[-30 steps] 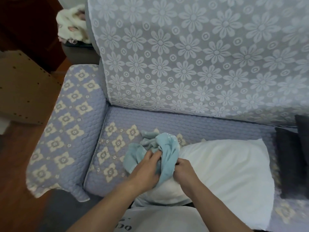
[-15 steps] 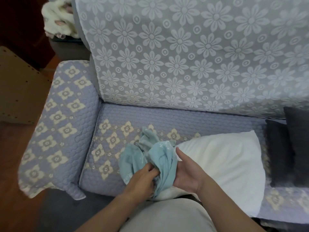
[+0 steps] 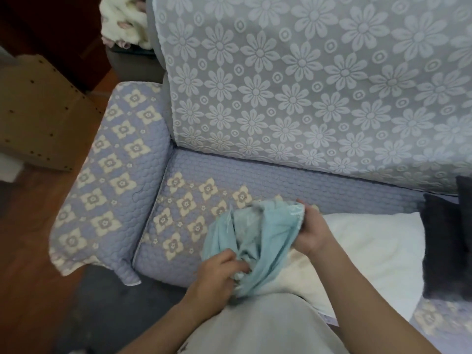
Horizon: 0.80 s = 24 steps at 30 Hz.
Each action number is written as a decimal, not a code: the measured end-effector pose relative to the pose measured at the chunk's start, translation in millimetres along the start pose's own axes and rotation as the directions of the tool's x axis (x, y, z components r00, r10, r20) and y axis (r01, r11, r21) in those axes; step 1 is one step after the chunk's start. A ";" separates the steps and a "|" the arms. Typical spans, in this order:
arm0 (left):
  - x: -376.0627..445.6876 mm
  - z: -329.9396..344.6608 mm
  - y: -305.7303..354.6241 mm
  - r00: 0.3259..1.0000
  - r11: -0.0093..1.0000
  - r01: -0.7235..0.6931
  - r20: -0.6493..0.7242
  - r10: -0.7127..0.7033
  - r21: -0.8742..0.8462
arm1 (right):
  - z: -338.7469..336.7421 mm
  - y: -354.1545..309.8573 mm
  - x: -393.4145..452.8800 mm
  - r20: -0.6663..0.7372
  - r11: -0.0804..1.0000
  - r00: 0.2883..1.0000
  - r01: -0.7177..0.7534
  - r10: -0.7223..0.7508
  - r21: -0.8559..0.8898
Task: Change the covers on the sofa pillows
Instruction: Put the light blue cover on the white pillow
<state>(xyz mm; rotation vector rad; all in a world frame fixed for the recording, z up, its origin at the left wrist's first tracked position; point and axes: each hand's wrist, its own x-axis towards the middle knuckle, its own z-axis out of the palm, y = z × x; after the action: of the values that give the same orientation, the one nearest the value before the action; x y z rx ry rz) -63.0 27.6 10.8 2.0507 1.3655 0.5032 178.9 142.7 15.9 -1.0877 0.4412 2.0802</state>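
A bare white pillow (image 3: 370, 246) lies on the sofa seat (image 3: 281, 180) in front of me. A bunched light-blue pillow cover (image 3: 265, 233) sits over the pillow's left end. My left hand (image 3: 219, 274) grips the near edge of the cover's gathered cloth. My right hand (image 3: 311, 231) holds the far edge, fingers curled into the fabric, so the cover's mouth is stretched between both hands.
The sofa has a lilac quilted armrest (image 3: 112, 180) on the left and a flowered lace throw over its back (image 3: 319, 85). Dark grey cushions (image 3: 444, 249) stand at the right. A tan studded piece of furniture (image 3: 38, 111) and a wooden floor (image 3: 23, 246) lie to the left.
My right hand moved up and away to the cover's far edge. The two hands have drawn apart, spreading the cover wider over the pillow's end.
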 end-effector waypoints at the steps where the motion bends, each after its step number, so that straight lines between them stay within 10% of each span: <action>1: -0.7 -1.8 -5.7 0.987 0.983 0.153 -0.032 -0.157 -0.100 | -1.2 -4.8 -10.2 -0.017 0.998 0.998 0.068 -0.068 0.010; 8: 37.3 -14.2 -11.5 0.729 0.678 0.572 -0.093 -0.678 -0.461 | -51.4 -25.8 -84.8 -0.136 0.939 0.938 0.332 -0.319 0.090; 12: 65.8 -30.3 -1.6 0.879 0.858 0.422 -0.100 -0.467 -0.294 | -57.9 17.6 -89.6 -0.248 0.929 0.939 0.147 -0.239 -0.339; 15: 102.9 -56.0 5.2 0.919 0.932 0.286 -0.210 -0.333 -0.224 | -99.7 43.8 -62.4 -0.362 0.615 0.833 -0.033 -0.419 -0.788; 18: 142.5 -84.2 -3.0 0.855 0.913 0.308 -0.343 -0.388 -0.266 | -179.7 18.2 -63.8 -0.511 0.630 0.667 -0.079 -0.543 -0.772; 20: 156.8 -95.2 -6.2 0.858 0.920 0.290 -0.353 -0.372 -0.264 | -209.6 -30.3 -74.6 -0.662 0.845 0.634 -0.022 -0.401 -0.534; 23: 153.5 -102.5 5.9 0.929 0.946 0.220 -0.244 -0.277 -0.238 | -183.0 -72.7 -106.4 -0.427 0.890 0.781 0.390 -0.455 -0.235; 24: 147.2 -104.5 13.2 0.966 0.956 0.170 -0.154 -0.210 -0.239 | -160.5 -85.3 -110.1 -0.457 0.819 0.684 0.524 -0.569 -0.236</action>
<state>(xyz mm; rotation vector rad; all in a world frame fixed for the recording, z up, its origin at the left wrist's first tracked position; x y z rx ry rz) -60.1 188.7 93.4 1.7059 1.5176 0.7340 372.8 55.7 14.7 -1.6058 0.2236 1.2704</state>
